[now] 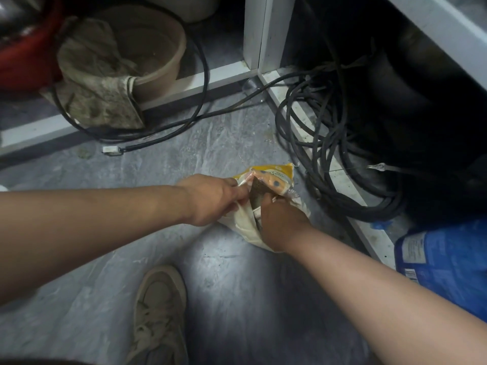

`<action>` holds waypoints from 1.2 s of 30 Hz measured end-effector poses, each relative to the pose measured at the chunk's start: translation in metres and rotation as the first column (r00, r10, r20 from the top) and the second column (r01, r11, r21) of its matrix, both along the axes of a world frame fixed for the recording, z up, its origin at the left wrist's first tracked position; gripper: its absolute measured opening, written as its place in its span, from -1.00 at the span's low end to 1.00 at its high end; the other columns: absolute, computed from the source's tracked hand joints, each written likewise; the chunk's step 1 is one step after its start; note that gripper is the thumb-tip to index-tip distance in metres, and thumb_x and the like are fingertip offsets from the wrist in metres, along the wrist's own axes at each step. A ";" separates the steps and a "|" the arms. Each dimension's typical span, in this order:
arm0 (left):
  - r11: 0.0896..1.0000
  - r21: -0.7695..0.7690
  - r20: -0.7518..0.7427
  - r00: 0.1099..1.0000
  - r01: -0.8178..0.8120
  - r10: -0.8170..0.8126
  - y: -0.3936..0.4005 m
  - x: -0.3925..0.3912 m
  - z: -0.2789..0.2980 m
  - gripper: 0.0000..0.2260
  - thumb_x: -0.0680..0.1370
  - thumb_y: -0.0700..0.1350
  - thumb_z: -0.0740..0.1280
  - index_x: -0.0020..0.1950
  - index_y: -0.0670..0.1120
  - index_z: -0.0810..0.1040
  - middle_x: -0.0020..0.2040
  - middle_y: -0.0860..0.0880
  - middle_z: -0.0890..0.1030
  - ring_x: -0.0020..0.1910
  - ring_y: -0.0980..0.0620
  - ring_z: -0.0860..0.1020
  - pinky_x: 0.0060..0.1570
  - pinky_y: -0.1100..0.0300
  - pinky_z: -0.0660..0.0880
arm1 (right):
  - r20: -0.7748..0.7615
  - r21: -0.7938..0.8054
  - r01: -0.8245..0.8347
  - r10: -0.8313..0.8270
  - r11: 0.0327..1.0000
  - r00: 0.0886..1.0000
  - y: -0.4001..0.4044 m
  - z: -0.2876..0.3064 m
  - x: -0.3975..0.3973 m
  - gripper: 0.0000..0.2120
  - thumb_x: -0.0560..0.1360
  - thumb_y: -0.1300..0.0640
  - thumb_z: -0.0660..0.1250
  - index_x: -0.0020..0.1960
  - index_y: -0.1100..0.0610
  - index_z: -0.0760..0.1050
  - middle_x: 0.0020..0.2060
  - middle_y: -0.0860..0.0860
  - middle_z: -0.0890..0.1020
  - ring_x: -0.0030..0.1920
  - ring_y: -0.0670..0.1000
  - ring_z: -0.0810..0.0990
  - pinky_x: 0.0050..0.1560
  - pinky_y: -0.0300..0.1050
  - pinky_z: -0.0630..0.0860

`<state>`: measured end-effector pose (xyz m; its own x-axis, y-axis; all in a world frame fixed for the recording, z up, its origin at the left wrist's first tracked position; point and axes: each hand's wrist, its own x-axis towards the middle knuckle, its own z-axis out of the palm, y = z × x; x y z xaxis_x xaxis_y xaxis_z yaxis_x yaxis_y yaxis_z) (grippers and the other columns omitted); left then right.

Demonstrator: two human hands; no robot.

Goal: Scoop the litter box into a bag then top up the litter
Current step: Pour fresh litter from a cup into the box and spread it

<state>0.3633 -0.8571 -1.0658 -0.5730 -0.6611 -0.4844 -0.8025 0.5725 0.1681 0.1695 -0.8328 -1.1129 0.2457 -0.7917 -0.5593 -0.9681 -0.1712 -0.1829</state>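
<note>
A white and yellow plastic bag lies on the grey floor in the middle of the view. My left hand pinches its left edge near the mouth. My right hand grips the other side of the mouth, and its fingers are partly hidden in the opening. Dark contents show between the two hands. A blue litter bag stands at the right edge, apart from both hands. No litter box or scoop is in view.
A tangle of black cables lies right behind the bag along a white frame. A tan bucket with a dirty cloth sits at the back left, beside a red object. My shoe is on the floor below the bag.
</note>
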 end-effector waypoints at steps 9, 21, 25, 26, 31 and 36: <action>0.998 -0.054 -0.014 1.000 0.013 -0.014 0.007 -0.003 -0.003 -0.71 0.67 0.01 0.14 0.40 0.14 0.31 0.22 0.08 0.46 0.06 -0.03 0.58 -0.23 0.09 0.46 | -0.019 0.057 -0.044 0.045 0.997 0.999 -0.015 -0.011 0.008 -0.40 0.55 0.11 0.21 0.51 0.30 0.14 0.34 0.26 0.48 0.33 0.24 0.50 0.30 0.05 0.44; 0.999 -0.044 -0.064 0.998 -0.031 0.028 0.004 0.005 -0.007 -0.69 0.69 0.06 0.09 0.44 0.21 0.20 0.24 0.12 0.44 0.05 0.01 0.58 -0.12 0.01 0.56 | 0.229 -0.097 0.151 -0.126 0.984 0.965 0.004 -0.006 0.004 -0.62 0.54 0.15 0.25 0.32 0.22 0.32 0.25 0.29 0.53 0.24 0.27 0.55 0.21 0.04 0.45; 0.998 -0.040 -0.068 0.997 -0.042 0.039 0.005 0.005 -0.005 -0.72 0.68 0.05 0.12 0.38 0.23 0.23 0.21 0.12 0.45 0.02 0.01 0.59 -0.10 -0.03 0.59 | 0.221 -0.085 0.196 -0.173 0.977 0.960 0.014 0.001 -0.009 -0.54 0.50 0.13 0.31 0.35 0.18 0.28 0.25 0.26 0.47 0.22 0.28 0.55 0.14 0.04 0.49; 0.998 -0.040 -0.059 0.998 -0.041 0.039 0.005 0.005 -0.005 -0.71 0.67 0.04 0.14 0.37 0.25 0.18 0.20 0.12 0.45 0.01 0.01 0.59 -0.10 -0.03 0.60 | 0.219 -0.085 0.192 -0.170 0.978 0.961 0.016 0.004 -0.013 -0.53 0.51 0.13 0.31 0.36 0.17 0.27 0.27 0.25 0.45 0.22 0.28 0.54 0.15 0.04 0.49; 0.997 -0.068 -0.023 0.999 -0.024 0.022 0.004 0.005 -0.007 -0.56 0.67 0.03 0.14 0.49 0.24 0.04 0.25 0.11 0.44 0.07 -0.01 0.59 -0.09 -0.01 0.59 | 0.255 -0.177 0.140 -0.092 0.974 0.963 0.031 0.013 -0.027 -0.62 0.47 0.06 0.34 0.21 0.12 0.32 0.21 0.18 0.45 0.12 0.28 0.56 0.02 0.08 0.54; 0.997 -0.071 0.019 1.000 -0.022 0.023 0.004 0.000 -0.006 -0.51 0.67 0.02 0.14 0.56 0.17 0.04 0.25 0.07 0.44 0.07 -0.05 0.58 -0.09 -0.01 0.57 | 0.202 -0.274 0.011 0.046 0.962 0.978 0.036 0.022 -0.043 -0.67 0.44 -0.05 0.37 0.08 0.08 0.35 0.09 0.08 0.52 0.11 0.18 0.53 -0.09 0.06 0.53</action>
<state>0.3635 -0.8529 -1.0719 -0.5483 -0.7067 -0.4471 -0.8182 0.5639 0.1120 0.1269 -0.7967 -1.0910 0.3471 -0.9011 -0.2598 -0.9113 -0.2586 -0.3205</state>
